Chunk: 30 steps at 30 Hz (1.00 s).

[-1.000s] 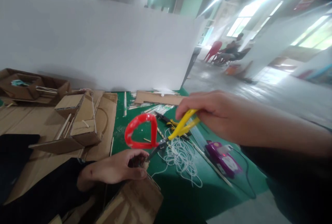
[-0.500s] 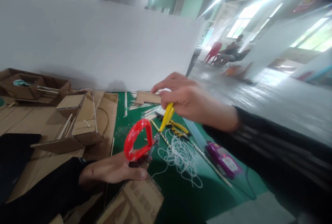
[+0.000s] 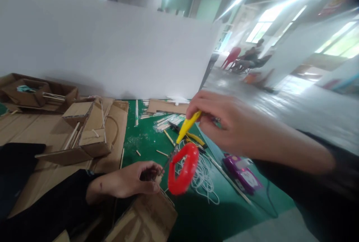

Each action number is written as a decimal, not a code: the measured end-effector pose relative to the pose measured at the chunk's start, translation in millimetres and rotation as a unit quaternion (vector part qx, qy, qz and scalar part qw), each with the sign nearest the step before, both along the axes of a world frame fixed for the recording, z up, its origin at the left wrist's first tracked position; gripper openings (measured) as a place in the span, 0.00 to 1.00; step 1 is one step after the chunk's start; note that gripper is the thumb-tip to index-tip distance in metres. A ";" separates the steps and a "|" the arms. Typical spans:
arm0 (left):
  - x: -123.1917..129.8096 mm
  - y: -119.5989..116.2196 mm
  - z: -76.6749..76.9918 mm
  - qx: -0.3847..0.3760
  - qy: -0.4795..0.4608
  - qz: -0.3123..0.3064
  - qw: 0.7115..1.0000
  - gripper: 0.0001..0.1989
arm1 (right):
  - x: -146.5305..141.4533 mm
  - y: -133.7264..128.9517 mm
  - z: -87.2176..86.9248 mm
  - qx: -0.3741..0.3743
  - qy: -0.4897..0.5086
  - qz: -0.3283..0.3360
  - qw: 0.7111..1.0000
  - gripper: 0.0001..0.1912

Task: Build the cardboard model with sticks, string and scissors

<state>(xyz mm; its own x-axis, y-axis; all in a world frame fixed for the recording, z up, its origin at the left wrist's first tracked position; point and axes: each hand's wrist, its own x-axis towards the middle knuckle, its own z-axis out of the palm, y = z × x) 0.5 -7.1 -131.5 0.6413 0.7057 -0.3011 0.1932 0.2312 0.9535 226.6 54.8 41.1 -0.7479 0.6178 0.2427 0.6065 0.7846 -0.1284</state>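
A pair of scissors (image 3: 183,169) with one red handle loop and one yellow handle hangs tilted over the table. My right hand (image 3: 215,116) grips the yellow handle, and the red loop sticks out below it, untouched. The metal blades point down and left, with their ends at the fingers of my left hand (image 3: 134,178). That hand is curled with thumb and fingers close together around something small and pale that I cannot make out. Just below it is a brown cardboard piece (image 3: 148,216) with printing; whether the hand touches it is hidden.
On the green table lie tangled white cord (image 3: 206,182), yellow-and-black pliers (image 3: 196,139), a purple device with a cable (image 3: 242,172) and thin sticks (image 3: 136,113). Cardboard constructions (image 3: 95,137) fill the left. A white board (image 3: 112,51) rises behind. A person sits far off.
My right hand has moved right and toward me, swinging the scissors round. The red loop has gone from above my left hand to its right. The left hand has barely moved.
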 end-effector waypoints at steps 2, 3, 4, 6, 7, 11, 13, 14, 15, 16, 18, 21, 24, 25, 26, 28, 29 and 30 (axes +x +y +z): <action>0.8 0.0 -1.4 -0.012 -0.020 0.005 1.000 0.20 | -2.5 0.6 -1.7 -0.012 0.010 -0.010 1.000 0.07; 1.0 -0.1 -1.6 -0.012 -0.023 0.006 1.000 0.21 | -3.6 1.6 -3.0 -0.015 0.018 -0.011 1.000 0.07; 0.9 -0.2 -1.5 -0.009 -0.020 0.004 1.000 0.22 | -4.7 3.0 -4.8 -0.017 0.028 -0.010 0.999 0.09; 0.5 -0.1 -0.4 0.005 -0.002 -0.002 1.000 0.23 | -6.5 6.4 -9.5 -0.022 0.052 0.008 0.998 0.09; 0.3 0.1 0.2 0.011 0.005 -0.003 1.000 0.22 | -7.4 7.9 -12.1 -0.028 0.066 0.026 0.997 0.07; -0.7 1.2 0.0 0.014 0.007 -0.009 1.000 0.23 | -10.5 9.8 -18.5 -0.072 0.138 0.083 0.984 0.18; -1.2 1.0 -1.5 0.015 0.007 -0.010 1.000 0.24 | -10.7 9.1 -16.8 -0.123 0.144 0.080 0.979 0.26; -1.4 0.7 -2.3 0.017 0.009 -0.010 1.000 0.24 | -10.1 8.9 -14.8 -0.145 0.140 0.081 0.976 0.27; -1.7 0.4 -3.1 0.021 0.012 -0.011 1.000 0.24 | -9.1 9.2 -12.5 -0.162 0.128 0.088 0.974 0.28; -2.0 0.0 -3.8 0.025 0.014 -0.011 1.000 0.23 | -7.8 9.8 -10.2 -0.171 0.116 0.099 0.973 0.27; -2.5 -0.7 -4.8 0.032 0.018 -0.011 0.999 0.23 | -5.0 11.6 -6.9 -0.182 0.110 0.123 0.969 0.23; -2.4 -0.8 -5.4 0.029 0.020 -0.010 0.999 0.23 | -2.7 12.2 -7.7 -0.247 0.146 0.130 0.949 0.16; -1.6 -0.2 -5.1 0.018 0.018 -0.010 1.000 0.22 | -3.8 7.4 -11.7 -0.289 0.229 0.123 0.921 0.15; -1.4 0.2 -4.8 0.013 0.016 -0.008 1.000 0.22 | -4.4 4.8 -11.9 -0.288 0.259 0.121 0.914 0.16; -1.3 0.6 -4.4 0.007 0.015 -0.005 1.000 0.23 | -4.8 2.0 -10.8 -0.286 0.286 0.117 0.907 0.16; -1.3 1.5 -3.3 -0.003 0.017 -0.001 1.000 0.25 | -4.2 -3.8 -4.4 -0.280 0.335 0.112 0.893 0.17; -1.4 1.9 -2.7 -0.004 0.018 0.000 1.000 0.25 | -3.0 -6.5 0.7 -0.274 0.359 0.108 0.886 0.18; -1.5 2.1 -2.2 -0.003 0.019 0.001 1.000 0.25 | -1.2 -8.8 6.6 -0.264 0.382 0.097 0.880 0.18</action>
